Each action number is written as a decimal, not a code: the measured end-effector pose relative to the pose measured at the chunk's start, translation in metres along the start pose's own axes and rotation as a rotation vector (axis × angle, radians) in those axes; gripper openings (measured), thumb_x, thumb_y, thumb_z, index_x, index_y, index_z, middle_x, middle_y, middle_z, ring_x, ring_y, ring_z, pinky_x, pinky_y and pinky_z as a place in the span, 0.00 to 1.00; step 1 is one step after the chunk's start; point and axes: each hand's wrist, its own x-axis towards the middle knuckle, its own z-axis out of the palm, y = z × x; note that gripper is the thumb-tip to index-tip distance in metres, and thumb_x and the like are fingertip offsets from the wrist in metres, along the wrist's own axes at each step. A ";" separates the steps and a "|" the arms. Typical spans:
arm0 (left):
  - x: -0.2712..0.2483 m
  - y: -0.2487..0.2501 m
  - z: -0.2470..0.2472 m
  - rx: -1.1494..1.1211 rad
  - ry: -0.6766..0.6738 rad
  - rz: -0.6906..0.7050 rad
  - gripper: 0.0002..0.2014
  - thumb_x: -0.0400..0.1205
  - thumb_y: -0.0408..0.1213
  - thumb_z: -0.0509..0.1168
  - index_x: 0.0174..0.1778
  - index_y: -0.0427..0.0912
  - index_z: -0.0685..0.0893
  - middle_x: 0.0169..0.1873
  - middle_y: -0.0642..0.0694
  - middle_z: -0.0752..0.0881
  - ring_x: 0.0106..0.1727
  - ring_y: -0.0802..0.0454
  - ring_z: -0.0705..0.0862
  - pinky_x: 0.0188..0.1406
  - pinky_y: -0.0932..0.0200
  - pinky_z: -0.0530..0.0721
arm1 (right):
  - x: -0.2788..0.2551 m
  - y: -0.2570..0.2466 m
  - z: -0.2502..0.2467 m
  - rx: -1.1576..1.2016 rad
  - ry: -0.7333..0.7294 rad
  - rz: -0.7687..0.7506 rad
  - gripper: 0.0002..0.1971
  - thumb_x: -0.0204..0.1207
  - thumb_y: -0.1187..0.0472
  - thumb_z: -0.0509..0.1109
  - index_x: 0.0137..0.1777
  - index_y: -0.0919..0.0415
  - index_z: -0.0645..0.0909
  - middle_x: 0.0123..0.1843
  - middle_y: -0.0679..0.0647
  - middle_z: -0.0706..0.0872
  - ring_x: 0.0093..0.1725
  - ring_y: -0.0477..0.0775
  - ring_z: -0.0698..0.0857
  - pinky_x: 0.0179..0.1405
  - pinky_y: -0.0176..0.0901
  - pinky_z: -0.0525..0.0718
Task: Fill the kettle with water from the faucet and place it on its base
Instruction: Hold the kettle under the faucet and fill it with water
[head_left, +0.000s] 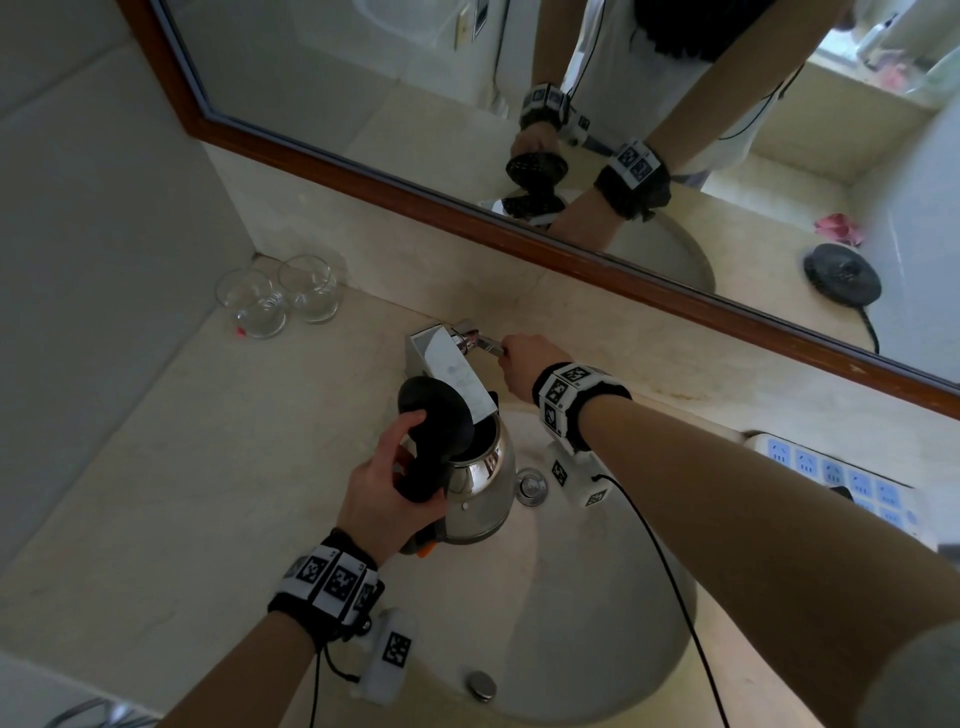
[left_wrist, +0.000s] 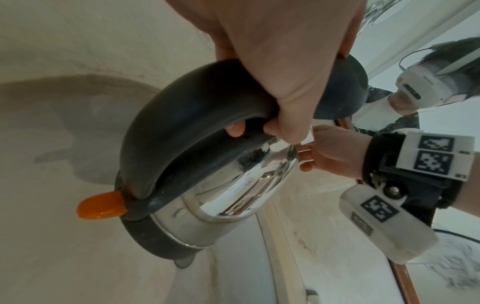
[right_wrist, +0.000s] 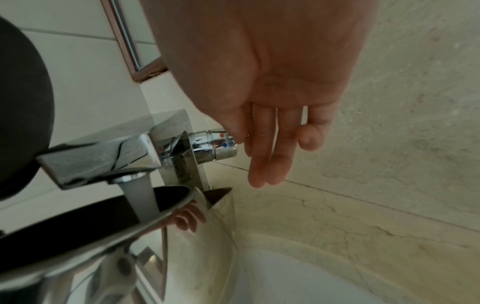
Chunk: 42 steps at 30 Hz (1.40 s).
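My left hand (head_left: 395, 483) grips the black handle of a shiny steel kettle (head_left: 480, 483) and holds it over the sink under the chrome faucet (head_left: 447, 364). The kettle's black lid (head_left: 436, 410) stands open. In the right wrist view a stream of water (right_wrist: 140, 197) runs from the spout into the kettle's mouth (right_wrist: 103, 216). My right hand (head_left: 519, 364) pinches the thin faucet lever (head_left: 488, 345) between thumb and fingers. The black round kettle base (head_left: 841, 273) shows only as a reflection in the mirror, on the counter to the right.
Two clear glasses (head_left: 280, 299) stand in the counter's back left corner. A white power strip (head_left: 841, 478) lies on the counter at the right, behind my right forearm. The sink basin (head_left: 597, 597) sits below the kettle. A wood-framed mirror (head_left: 415, 78) hangs close behind the faucet.
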 end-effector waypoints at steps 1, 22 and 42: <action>0.000 0.000 0.000 0.005 0.001 0.006 0.44 0.62 0.30 0.80 0.67 0.65 0.66 0.30 0.58 0.83 0.34 0.64 0.85 0.26 0.80 0.77 | 0.000 0.000 0.000 -0.001 -0.002 0.000 0.11 0.84 0.60 0.58 0.59 0.62 0.79 0.55 0.62 0.86 0.42 0.60 0.80 0.39 0.46 0.77; 0.001 -0.002 0.000 0.002 0.013 -0.009 0.45 0.61 0.34 0.80 0.68 0.66 0.65 0.31 0.57 0.84 0.35 0.61 0.85 0.29 0.79 0.78 | 0.000 0.000 0.000 -0.025 -0.002 -0.007 0.12 0.85 0.60 0.57 0.61 0.62 0.79 0.54 0.62 0.86 0.41 0.60 0.80 0.39 0.46 0.77; 0.000 -0.005 -0.001 0.023 0.028 -0.006 0.45 0.61 0.34 0.81 0.68 0.66 0.65 0.31 0.55 0.85 0.33 0.59 0.86 0.30 0.70 0.83 | 0.002 0.000 0.003 -0.012 0.002 0.007 0.11 0.84 0.60 0.58 0.59 0.61 0.79 0.45 0.57 0.80 0.40 0.59 0.81 0.37 0.46 0.77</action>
